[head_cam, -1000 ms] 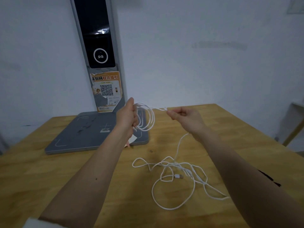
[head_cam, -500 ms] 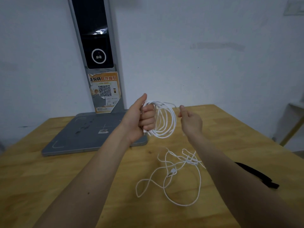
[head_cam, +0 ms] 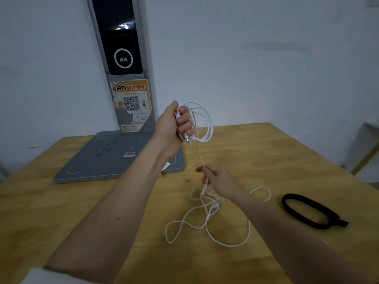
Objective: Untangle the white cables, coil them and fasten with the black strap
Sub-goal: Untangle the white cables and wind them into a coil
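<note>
Left hand (head_cam: 174, 126) grips round loops of thin white cable (head_cam: 202, 124); right hand (head_cam: 219, 179) pinches its strand

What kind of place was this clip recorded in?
Probably a parcel pick-up or back-room spot, not a home kitchen or workshop: a bare light wooden table against a plain white wall, with a grey scanning stand whose upright carries a dark screen and an orange QR-code sticker.

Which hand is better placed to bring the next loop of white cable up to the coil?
The right hand: it pinches the loose white cable just below the coil. The left hand is occupied, its grip closed around the coil.
</note>
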